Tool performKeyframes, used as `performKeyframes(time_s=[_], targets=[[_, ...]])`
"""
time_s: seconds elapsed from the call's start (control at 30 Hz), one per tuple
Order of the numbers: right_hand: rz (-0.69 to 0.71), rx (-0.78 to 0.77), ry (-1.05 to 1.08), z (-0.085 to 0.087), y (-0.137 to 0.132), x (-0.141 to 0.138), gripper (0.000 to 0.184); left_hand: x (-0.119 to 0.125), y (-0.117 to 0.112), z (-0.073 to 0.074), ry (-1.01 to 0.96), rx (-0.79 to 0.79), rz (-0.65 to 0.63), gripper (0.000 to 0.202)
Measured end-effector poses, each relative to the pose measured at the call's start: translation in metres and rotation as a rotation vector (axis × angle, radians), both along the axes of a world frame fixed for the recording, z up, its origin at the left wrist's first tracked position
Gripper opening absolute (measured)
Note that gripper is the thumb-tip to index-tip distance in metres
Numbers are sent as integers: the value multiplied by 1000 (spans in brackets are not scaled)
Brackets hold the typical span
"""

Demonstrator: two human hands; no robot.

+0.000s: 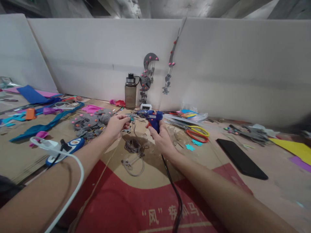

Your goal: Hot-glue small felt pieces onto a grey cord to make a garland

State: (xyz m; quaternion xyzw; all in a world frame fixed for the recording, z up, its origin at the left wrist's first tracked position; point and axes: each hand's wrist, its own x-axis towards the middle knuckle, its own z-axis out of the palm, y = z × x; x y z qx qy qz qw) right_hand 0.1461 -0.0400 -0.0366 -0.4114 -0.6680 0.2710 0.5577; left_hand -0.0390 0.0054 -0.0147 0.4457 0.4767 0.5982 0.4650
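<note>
Fingers (pixel 124 119) above cardboard (pixel 155 171), white panels (pixel 92 45) beyond

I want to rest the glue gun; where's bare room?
The red cardboard between the forearms is bare left of the black cord; so, mostly, is the tabletop right of the black phone, below the yellow sheet. It's crowded around the left hand and right hand: coiled cord, scissors, grey felt pieces.

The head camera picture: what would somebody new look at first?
Probably the blue glue gun in the right hand, in the middle, near the left hand. Next might come the grey crescent with pink dots, up against the white wall, right of the bottle. Then the black phone, lying on the right.
</note>
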Motion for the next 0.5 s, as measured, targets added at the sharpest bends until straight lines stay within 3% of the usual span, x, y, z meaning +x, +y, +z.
performKeyframes(time_s=[0.17,0.5], targets=[[-61,56,-180,5,-6,-1,34,-1,-2,1,67,-9,13,26],[-42,106,-239,3,-6,-1,33,1,-3,2,75,-13,23,25]])
